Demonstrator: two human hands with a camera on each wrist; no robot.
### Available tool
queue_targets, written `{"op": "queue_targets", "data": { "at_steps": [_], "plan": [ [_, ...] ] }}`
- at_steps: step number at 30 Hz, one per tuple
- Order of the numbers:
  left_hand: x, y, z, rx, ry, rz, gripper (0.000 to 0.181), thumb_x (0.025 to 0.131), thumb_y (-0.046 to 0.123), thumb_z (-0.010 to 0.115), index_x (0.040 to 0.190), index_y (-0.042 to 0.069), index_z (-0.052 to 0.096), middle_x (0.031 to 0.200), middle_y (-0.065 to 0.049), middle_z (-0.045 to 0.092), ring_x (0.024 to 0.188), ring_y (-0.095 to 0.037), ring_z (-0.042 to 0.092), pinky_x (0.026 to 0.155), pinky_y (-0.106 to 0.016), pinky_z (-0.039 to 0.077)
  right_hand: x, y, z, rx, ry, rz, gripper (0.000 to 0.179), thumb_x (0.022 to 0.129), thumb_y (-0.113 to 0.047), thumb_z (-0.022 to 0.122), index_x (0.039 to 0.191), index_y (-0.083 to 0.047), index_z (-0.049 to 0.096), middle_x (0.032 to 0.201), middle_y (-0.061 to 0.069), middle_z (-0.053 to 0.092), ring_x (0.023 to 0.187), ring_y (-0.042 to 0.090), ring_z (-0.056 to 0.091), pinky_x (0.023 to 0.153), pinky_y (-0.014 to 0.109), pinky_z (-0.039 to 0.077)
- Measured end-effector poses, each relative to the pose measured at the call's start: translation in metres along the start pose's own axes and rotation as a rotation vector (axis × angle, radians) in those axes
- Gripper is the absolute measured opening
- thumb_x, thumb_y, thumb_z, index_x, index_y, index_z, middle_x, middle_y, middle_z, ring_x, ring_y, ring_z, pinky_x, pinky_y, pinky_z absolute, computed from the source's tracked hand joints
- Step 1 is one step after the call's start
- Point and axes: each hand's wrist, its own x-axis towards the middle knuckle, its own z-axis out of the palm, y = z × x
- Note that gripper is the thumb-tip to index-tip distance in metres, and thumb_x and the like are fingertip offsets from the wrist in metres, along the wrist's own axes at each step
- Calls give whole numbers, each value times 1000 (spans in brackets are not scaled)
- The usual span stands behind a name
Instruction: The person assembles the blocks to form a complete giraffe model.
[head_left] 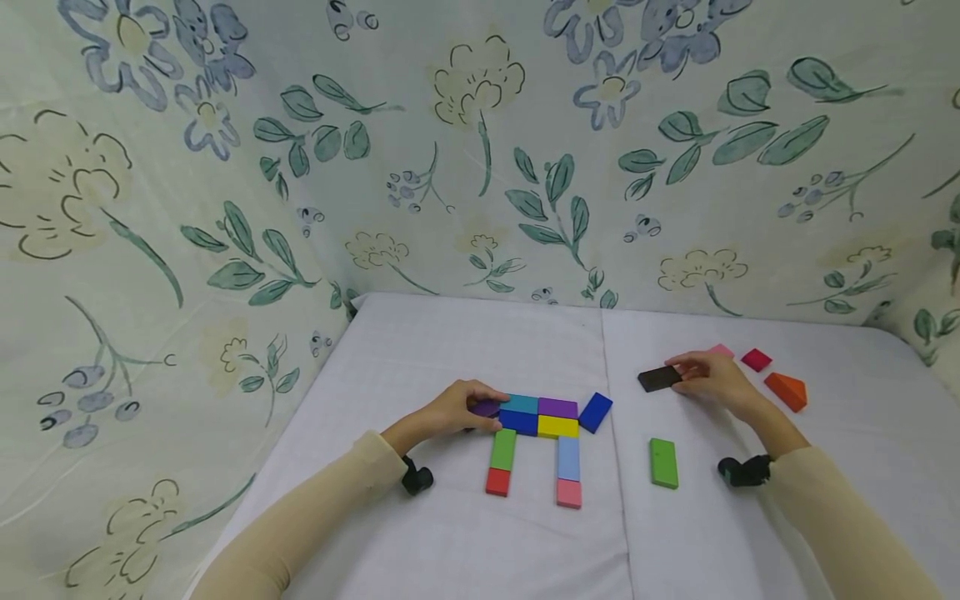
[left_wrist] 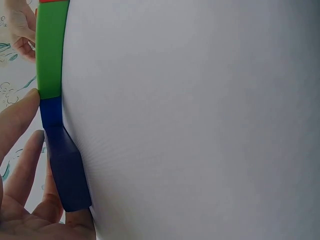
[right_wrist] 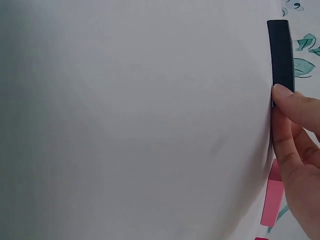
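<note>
Pinching a dark purple block, the left hand is seen at the left end of a flat figure of coloured blocks on the white table; in the left wrist view the fingers are curled along that block's edge. The purple piece is pressed against the teal block and the dark blue block. To their right lie a violet block and a yellow block, with a tilted blue block at the far end. Two legs are formed below: a green block over a red block, and a light blue block over a pink block.

A black block is gripped at its right end by the right hand, well apart from the figure; fingertips are laid on its edge. Nearby are seen a loose green block, a pink piece, a crimson piece and an orange wedge.
</note>
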Motion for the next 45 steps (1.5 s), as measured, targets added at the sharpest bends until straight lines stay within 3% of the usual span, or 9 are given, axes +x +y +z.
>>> {"op": "queue_targets", "data": {
  "at_steps": [5,17,33,45],
  "plan": [
    [2,-2,0,4,1,7,40,86,20,81,125,20,72,127,1,63,115,-18,53,103,-38,43,3,-4,2,-18,-6,-4,42,88,-1,74,128,2,62,118,26,59,106,41,56,80,26,53],
    [2,-4,0,-11,0,8,40,86,20,81,125,19,72,126,1,63,115,-19,53,104,-40,42,10,-18,10,-1,-55,-55,38,89,3,70,126,1,64,118,25,60,104,39,58,77,20,52],
    [0,0,-1,-6,-8,3,41,87,20,81,126,19,71,127,1,63,115,-19,52,104,-39,42,21,-35,21,-18,-165,-141,36,89,6,69,123,-2,68,113,18,62,106,37,60,90,47,53],
    [0,0,-1,0,-9,0,41,87,20,81,126,20,71,127,1,63,115,-18,53,103,-38,43,26,-43,28,-3,-213,-184,35,89,8,68,123,-2,68,118,21,63,105,37,61,91,50,52]
  ]
}}
